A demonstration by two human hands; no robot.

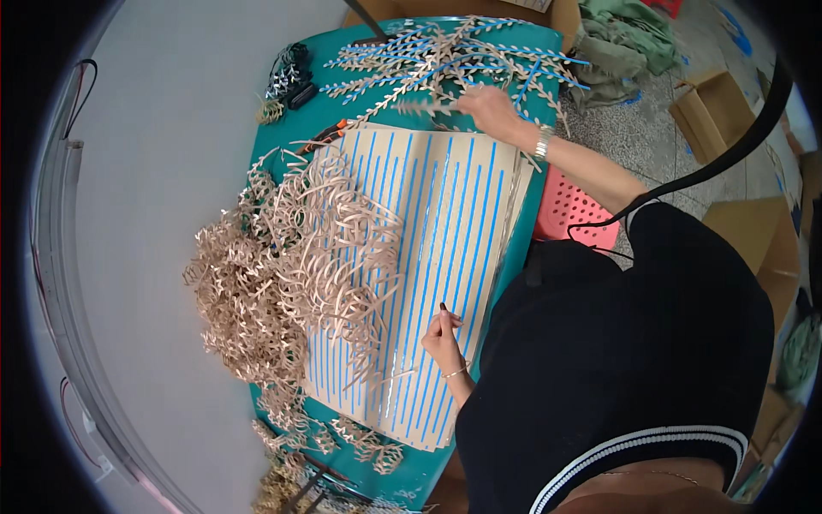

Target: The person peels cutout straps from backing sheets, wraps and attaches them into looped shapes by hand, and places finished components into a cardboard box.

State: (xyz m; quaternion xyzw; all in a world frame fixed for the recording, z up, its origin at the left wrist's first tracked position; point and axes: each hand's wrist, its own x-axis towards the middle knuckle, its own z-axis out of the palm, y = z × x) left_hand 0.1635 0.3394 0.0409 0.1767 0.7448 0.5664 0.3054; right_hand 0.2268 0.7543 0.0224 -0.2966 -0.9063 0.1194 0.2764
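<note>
Fingers (467, 100) of the right hand (486, 110) closed in a pinch on one end of a pale leafy strand (425, 107), blurred by motion. Directly left of those fingertips, long axis running roughly crosswise, just past the upper edge of a stack of blue-striped beige sheets (445, 223). Right hand on it; left hand (443, 343) well apart, over the lower part of the stack, with digits curled together and no object seen between them; too small to tell whether any thin piece sits there. Just beyond the right hand, a spread of leafy garlands (454, 58) with blue strips among them. Left of the strand, an orange-handled tool (332, 133); below that, a big tangle of curled pale strands (257, 300) overlapping the sheets. Under all this, a green table (411, 469). Off to the right, a pink perforated item (569, 206), basket or stool, cannot tell; farther out, an open cardboard box (713, 116), contents not made out.
</note>
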